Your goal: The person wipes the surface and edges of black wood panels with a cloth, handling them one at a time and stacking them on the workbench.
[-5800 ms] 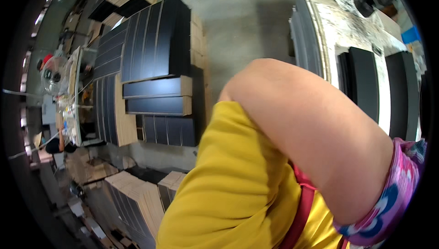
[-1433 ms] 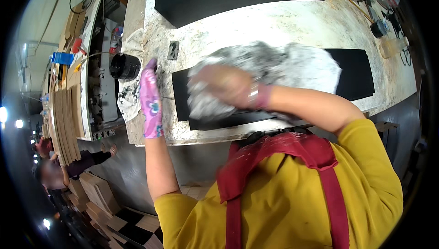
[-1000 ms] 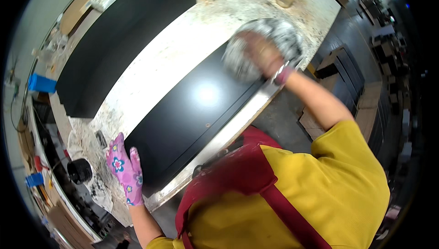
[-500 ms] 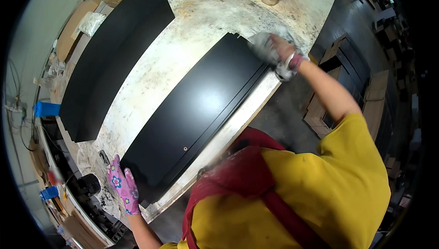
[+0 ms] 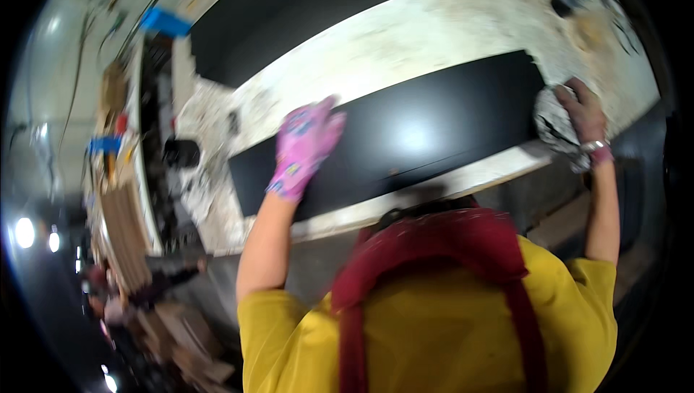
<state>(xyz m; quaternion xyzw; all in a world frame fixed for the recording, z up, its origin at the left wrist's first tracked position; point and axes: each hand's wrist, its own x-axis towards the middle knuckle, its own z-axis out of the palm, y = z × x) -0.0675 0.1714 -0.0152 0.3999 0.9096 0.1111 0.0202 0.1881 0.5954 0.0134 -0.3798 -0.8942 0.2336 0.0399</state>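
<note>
Grasping a crumpled cloth in the right hand, with the black panel at nine o'clock, stretching eight-to-two; gripping nothing with the left hand, over its eight-o'clock end.

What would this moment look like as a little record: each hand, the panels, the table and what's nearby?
Left hand: in a pink flowered glove, open over the near black panel, toward its left end; contact unclear
Right hand: gripping a crumpled grey-white cloth at that panel's right end
Second black panel: lying beyond the near one
Table: whitish, stained
Nearby: dark container, left, blurred
</note>
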